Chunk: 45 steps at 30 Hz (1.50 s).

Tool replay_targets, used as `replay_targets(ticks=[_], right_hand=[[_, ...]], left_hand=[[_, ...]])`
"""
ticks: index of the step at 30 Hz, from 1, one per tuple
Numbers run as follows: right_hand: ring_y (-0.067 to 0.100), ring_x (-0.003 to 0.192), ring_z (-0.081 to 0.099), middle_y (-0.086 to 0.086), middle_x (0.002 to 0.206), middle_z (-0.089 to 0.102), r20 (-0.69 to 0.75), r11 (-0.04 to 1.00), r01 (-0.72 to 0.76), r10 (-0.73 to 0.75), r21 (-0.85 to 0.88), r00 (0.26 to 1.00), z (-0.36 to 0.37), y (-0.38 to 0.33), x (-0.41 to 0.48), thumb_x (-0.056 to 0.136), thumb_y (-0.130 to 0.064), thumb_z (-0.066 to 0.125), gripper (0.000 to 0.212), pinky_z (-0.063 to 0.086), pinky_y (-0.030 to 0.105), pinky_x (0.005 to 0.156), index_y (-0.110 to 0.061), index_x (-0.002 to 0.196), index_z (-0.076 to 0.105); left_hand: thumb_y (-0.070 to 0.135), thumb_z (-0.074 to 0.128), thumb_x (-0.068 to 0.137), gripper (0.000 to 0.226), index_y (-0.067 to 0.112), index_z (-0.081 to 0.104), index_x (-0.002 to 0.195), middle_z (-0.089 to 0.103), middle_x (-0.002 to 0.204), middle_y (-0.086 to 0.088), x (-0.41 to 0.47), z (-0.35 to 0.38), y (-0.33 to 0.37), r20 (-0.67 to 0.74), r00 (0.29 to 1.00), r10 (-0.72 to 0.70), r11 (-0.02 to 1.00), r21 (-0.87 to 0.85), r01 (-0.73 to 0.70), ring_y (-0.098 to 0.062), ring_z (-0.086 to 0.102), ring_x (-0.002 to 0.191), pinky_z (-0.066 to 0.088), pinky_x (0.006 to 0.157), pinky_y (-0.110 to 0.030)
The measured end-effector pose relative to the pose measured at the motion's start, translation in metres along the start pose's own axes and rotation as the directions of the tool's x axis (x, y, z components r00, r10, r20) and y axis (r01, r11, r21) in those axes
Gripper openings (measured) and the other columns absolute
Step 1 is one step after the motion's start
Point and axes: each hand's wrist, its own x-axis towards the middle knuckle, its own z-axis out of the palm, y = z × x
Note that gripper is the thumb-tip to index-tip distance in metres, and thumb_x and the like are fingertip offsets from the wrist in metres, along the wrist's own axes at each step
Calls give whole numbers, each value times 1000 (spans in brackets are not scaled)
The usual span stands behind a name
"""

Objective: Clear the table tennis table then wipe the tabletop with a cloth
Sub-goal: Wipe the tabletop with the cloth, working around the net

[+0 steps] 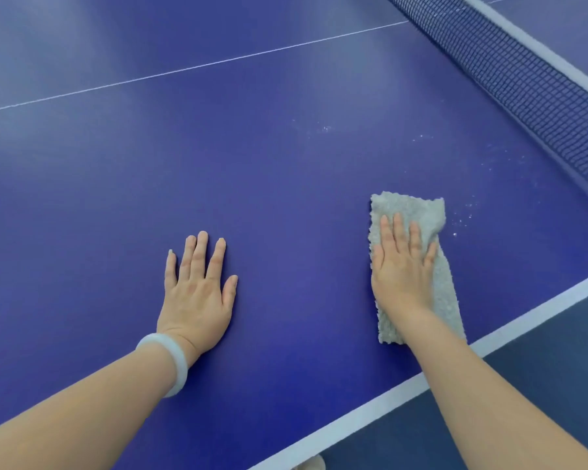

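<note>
Both hands lie flat on the blue worktop (286, 171), palms down. The left hand (197, 293) rests bare on the surface with its fingers straight and slightly spread, holding nothing; a pale bangle (168, 362) sits on that wrist. The right hand (399, 269), well apart from the left, presses down on a folded grey cloth (418, 218), fingers straight on top of the fabric rather than curled around it. The cloth is a long, fluffy strip lying flat on the worktop; it sticks out past the fingertips and trails back beneath the wrist beside the forearm. Just beyond the cloth, on the outer side of the right hand, small white specks (462, 218) dot the surface, with more scattered farther ahead. The dark net (523, 83) runs diagonally past the right hand. A white edge stripe (540, 310) passes under the right forearm, and a thin white centre line (197, 66) crosses far ahead of the left hand.
</note>
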Motion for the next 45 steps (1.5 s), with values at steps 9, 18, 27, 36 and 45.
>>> replay_targets(ticks=[9,18,27,36,45], right_hand=[[23,154,-10,-3,167,-6,74,784,620,-616,-38,784,13,-156,16,106,-38,15,57,-4,55,121,-26,160,-1],[19,154,-11,-5,167,-7,9,980,195,-195,-25,981,-5,-90,106,100,-42,1,62,-10,49,123,-26,159,-4],[17,151,-19,-6,165,-15,-7,967,252,-252,-31,968,-2,-86,106,99,-42,-5,61,-12,48,122,-26,158,-10],[21,154,-5,-5,167,-1,44,742,671,-670,-7,741,-2,-169,135,104,-40,12,57,-5,54,122,-26,160,7],[20,154,-7,-7,167,-8,35,970,241,-240,-15,970,-23,-116,261,104,-42,7,58,-9,54,122,-28,159,-5]], left_hand=[[47,14,98,66,14,24,155,17,162,-13,-1,-5,2,38,999,-7,1000,20,6,-27,12,151,14,120,-54],[40,31,97,57,4,56,134,46,145,-18,45,-23,-10,-29,998,58,997,-57,-60,-36,43,136,28,115,-51],[55,11,99,69,20,-5,156,-13,163,-12,192,-18,7,76,980,-182,983,-26,184,-33,-16,149,-4,119,-56],[59,-5,91,73,25,-4,156,-8,164,-8,197,-6,9,10,972,-236,972,2,236,-28,-14,150,-7,120,-52],[58,-2,92,71,27,-3,156,-7,164,-7,199,-4,9,2,971,-239,971,-16,239,-26,-16,150,-8,120,-52]])
